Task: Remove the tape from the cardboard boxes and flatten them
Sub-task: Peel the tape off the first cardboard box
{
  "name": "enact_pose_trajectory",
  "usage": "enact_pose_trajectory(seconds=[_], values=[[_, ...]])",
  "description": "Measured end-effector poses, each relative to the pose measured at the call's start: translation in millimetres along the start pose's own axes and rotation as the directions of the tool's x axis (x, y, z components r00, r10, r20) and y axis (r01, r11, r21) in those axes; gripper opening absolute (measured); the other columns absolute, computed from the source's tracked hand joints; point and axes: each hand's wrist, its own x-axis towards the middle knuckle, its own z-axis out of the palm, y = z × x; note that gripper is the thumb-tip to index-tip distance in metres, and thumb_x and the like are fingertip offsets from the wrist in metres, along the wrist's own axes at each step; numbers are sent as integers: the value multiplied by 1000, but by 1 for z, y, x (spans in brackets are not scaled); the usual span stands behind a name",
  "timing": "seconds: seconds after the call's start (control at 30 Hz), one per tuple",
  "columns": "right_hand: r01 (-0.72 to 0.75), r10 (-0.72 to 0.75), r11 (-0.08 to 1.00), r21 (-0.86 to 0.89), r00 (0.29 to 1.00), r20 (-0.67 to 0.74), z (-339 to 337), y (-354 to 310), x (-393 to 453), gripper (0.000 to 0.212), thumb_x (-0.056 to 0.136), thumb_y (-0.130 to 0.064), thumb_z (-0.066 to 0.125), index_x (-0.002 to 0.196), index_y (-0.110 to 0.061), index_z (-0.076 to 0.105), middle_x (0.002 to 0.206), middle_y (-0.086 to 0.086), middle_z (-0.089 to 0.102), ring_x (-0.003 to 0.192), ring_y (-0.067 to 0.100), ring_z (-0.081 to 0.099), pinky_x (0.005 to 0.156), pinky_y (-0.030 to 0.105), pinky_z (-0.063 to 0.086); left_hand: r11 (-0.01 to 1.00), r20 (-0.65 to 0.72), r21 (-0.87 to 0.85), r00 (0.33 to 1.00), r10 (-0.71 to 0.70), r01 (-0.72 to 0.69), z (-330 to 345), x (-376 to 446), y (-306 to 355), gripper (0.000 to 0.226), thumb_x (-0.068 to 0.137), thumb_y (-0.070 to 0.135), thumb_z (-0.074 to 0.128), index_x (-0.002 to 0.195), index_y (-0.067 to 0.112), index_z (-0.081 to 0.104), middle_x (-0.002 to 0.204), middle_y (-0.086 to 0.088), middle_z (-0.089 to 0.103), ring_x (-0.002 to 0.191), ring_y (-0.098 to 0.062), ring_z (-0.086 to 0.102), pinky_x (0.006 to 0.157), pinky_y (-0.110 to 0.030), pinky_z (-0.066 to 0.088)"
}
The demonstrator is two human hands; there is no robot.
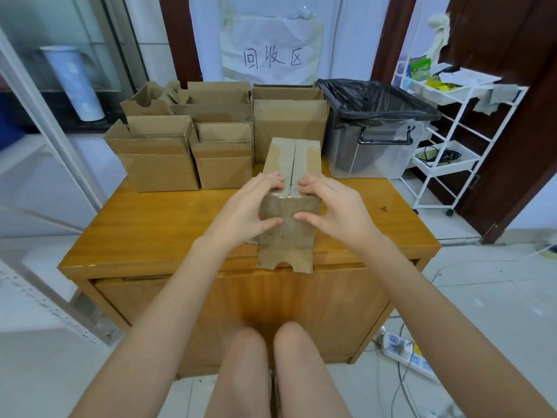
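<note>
We are at the tape-removal step on one box [291, 188], which stands near the front edge of the wooden table [144, 230], tilted away from us with its taped seam facing up. Our left hand [244, 206] and right hand [334, 206] clamp the box from either side: fingertips curl over the top edge on each side of the seam, thumbs press the near face. The clear tape [294, 164] runs along the seam; whether it is already slit we cannot tell, though a dark gap shows. Next we judge we need to pick up a tape end or pull the flaps apart. The other boxes [187, 140] wait at the back beside the lined bin [376, 128].
</note>
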Motion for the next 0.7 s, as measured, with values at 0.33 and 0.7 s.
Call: enact_pose_trajectory(seconds=[0.33,0.7], values=[[17,-4,993,-119,994,107,-4,-4,2,61,64,-41,84,110,-9,59,116,6,60,102,26,59,70,37,56,986,81,150,995,63,-74,-5,1,1,74,74,16,80,138,14,45,149,-1,38,142,-14,27,111,-24,22],[123,-127,918,-376,992,15,10,-12,5,69,47,-48,89,93,-4,62,93,10,65,87,29,63,69,32,54,976,22,203,996,81,-84,-2,0,6,68,73,19,81,133,10,50,142,-6,46,137,-20,37,108,-31,33]])
